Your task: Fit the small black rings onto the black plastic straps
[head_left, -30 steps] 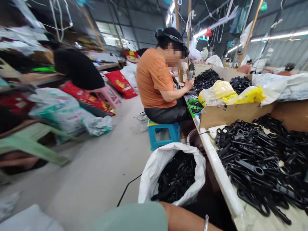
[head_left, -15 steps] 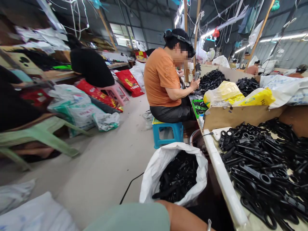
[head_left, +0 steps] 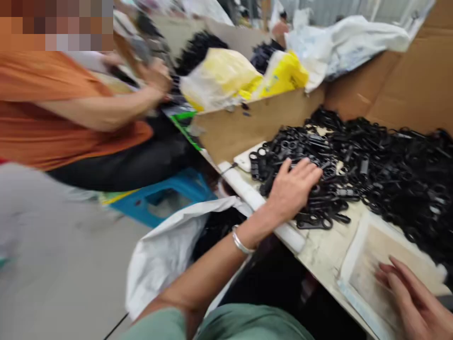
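My left hand [head_left: 292, 189], with a silver bangle on the wrist, reaches over the table. Its fingers are stretched out on a heap of black plastic parts [head_left: 385, 174], flat arms with ring-shaped ends. Several of these parts [head_left: 314, 221] lie by the palm. At the lower right my right hand [head_left: 417, 300] is partly cut off by the frame and somewhat blurred. Its fingers are extended above a flat pale pad with a white border [head_left: 357, 269], and I see nothing held in them. Whether they touch the pad I cannot tell.
Cardboard walls [head_left: 255, 113] bound the heap at the back. A white sack [head_left: 155, 255] with black contents stands against the table's padded edge [head_left: 244, 191]. Left of it, a person in an orange shirt [head_left: 71, 118] sits on a blue stool [head_left: 159, 198]. Plastic bags [head_left: 219, 75] lie beyond.
My view has swung right and nearer the table. Both hands are now in sight, the left on the black parts and the right over the pad; earlier only part of an arm showed.
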Motion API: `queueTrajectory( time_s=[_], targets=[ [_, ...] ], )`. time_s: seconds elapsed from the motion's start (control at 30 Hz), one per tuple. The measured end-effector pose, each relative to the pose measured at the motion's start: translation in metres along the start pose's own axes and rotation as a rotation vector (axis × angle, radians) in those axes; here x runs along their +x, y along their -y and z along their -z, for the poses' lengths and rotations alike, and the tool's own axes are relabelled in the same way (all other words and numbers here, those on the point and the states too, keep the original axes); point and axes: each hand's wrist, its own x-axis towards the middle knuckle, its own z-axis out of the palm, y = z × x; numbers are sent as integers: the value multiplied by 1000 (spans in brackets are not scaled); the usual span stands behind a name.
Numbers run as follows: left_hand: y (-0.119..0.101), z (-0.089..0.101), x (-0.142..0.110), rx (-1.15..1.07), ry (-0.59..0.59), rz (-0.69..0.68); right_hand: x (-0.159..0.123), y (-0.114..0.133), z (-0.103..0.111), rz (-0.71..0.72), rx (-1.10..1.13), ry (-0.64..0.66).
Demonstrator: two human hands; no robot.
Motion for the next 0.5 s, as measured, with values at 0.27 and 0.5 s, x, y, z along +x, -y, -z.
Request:
queueTrajectory(
  time_s=[0.27, 0.5],
  targets=[
    [16, -16, 29, 70, 34, -8, 82, -16, 44, 22, -192, 76],
    [17, -16, 20, -27, -127, 13, 164, 14, 6, 343, -404, 139]
  ],
)
